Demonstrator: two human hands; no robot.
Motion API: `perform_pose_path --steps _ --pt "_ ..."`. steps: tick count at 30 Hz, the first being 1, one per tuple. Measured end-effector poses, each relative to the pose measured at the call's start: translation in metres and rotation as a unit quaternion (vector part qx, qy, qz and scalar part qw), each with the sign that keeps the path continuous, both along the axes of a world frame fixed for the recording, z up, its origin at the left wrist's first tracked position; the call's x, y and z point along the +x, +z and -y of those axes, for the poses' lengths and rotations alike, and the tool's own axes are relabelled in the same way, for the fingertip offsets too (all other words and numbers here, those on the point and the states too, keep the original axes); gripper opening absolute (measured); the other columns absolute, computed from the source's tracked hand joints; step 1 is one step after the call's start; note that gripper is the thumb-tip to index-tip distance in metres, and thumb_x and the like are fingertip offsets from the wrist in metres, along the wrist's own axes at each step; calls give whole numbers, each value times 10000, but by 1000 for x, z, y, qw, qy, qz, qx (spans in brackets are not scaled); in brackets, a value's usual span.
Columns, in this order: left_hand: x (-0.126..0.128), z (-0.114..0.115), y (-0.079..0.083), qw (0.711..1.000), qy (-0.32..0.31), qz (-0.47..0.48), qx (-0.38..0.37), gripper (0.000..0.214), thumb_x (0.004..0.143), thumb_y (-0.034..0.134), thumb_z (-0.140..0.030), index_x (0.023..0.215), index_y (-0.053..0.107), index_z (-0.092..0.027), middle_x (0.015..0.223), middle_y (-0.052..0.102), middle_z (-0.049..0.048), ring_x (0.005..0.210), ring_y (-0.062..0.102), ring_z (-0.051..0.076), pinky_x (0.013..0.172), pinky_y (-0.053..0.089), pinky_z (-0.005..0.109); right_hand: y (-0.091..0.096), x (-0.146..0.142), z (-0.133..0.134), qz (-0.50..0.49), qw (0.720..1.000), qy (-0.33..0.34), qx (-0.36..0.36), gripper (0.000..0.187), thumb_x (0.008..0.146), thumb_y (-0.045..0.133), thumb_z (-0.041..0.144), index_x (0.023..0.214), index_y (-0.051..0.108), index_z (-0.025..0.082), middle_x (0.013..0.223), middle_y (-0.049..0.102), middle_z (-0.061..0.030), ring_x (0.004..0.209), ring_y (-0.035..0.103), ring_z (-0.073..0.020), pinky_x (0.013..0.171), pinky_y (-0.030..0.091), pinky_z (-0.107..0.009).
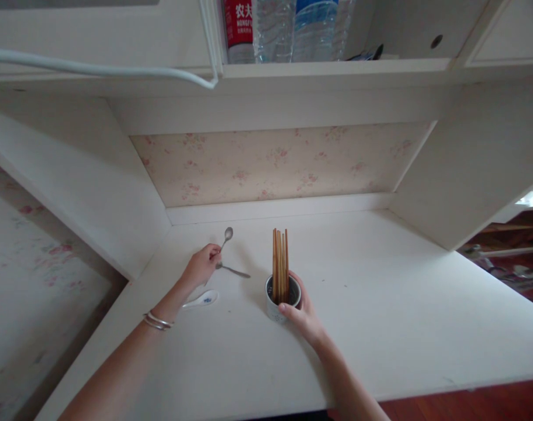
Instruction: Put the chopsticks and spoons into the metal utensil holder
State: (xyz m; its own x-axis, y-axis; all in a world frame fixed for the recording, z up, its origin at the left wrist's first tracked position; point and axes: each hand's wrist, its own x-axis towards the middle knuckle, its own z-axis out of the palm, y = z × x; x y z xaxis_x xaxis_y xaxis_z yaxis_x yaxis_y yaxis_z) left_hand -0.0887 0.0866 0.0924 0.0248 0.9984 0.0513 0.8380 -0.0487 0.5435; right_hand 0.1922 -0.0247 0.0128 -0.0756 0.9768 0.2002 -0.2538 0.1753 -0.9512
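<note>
My left hand [201,266] is closed with its fingertips pinching the handle of a metal spoon [228,234], whose bowl points up and away. Just under the fingers, another metal utensil [235,271] lies on the desk, its near end partly covered by my hand. Beside my left wrist rests a white ceramic spoon [207,297] with a small blue pattern. My right hand [308,316] wraps around the side of a light grey cup [275,313], thumb at the rim. Several wooden chopsticks [280,263] stand upright in this cup.
The white desk [380,304] has side panels left and right and a floral back wall [270,164]. Overhead, a shelf [336,70] holds plastic bottles [273,29]. A white cable [117,71] hangs at the upper left. The desk's front edge runs along the bottom right.
</note>
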Motion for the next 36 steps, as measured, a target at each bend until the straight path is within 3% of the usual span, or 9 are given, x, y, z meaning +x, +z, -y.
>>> perform_pose_path --steps 2,5,8,10,13,16,22,28,36 --pt "16 11 20 991 -24 126 25 387 869 531 -316 1220 586 -162 1034 700 71 911 659 187 798 508 285 1 0 0 -2 1000 1 -1 812 677 820 446 1367 425 279 1269 616 -85 1185 555 -310 1032 400 -484" --pt "45 35 51 940 -50 337 29 447 815 625 -427 1170 632 -156 934 703 61 835 649 177 715 520 272 2 0 0 -3 1000 2 3 806 673 818 457 1358 435 273 1271 615 -88 1189 549 -316 1035 395 -491" --pt "74 58 73 898 -71 433 35 375 802 652 -474 997 680 -156 846 703 51 789 639 160 653 508 236 3 -1 0 -3 1000 5 1 807 675 815 465 1356 425 276 1271 615 -86 1188 550 -315 1035 392 -496" --pt "90 68 78 887 -75 454 36 363 803 650 -498 939 689 -163 847 711 53 790 642 163 634 507 231 4 -1 0 -2 1000 2 1 812 676 814 466 1359 418 277 1282 610 -86 1194 546 -318 1042 387 -502" --pt "108 76 69 892 -71 447 20 361 803 642 -522 877 713 -175 831 719 48 759 639 164 608 495 233 6 -1 1 1 1000 2 6 817 679 812 463 1365 414 266 1310 593 -91 1220 529 -327 1057 374 -512" --pt "119 78 45 912 -73 404 2 361 816 615 -536 830 732 -194 763 707 29 715 622 162 604 470 245 9 -2 2 -8 1000 8 10 808 685 811 448 1363 411 265 1321 588 -91 1230 526 -326 1066 370 -511" --pt "124 85 6 949 -87 299 56 332 861 566 -495 797 755 -230 796 706 35 753 631 189 698 466 297 7 -3 2 -26 999 14 13 788 693 818 404 1359 417 281 1334 583 -85 1236 529 -313 1068 375 -496" --pt "122 88 -6 949 -73 292 97 272 850 592 -470 818 762 -261 844 691 51 803 638 200 741 482 316 5 -3 2 -23 1000 8 18 780 692 821 402 1358 432 284 1336 588 -84 1244 525 -317 1074 370 -501" --pt "121 83 -16 947 -69 307 62 275 854 595 -446 889 757 -227 891 688 62 836 641 196 759 481 310 9 -4 3 -27 999 14 24 772 698 815 407 1358 437 277 1336 588 -90 1252 521 -319 1087 352 -509"
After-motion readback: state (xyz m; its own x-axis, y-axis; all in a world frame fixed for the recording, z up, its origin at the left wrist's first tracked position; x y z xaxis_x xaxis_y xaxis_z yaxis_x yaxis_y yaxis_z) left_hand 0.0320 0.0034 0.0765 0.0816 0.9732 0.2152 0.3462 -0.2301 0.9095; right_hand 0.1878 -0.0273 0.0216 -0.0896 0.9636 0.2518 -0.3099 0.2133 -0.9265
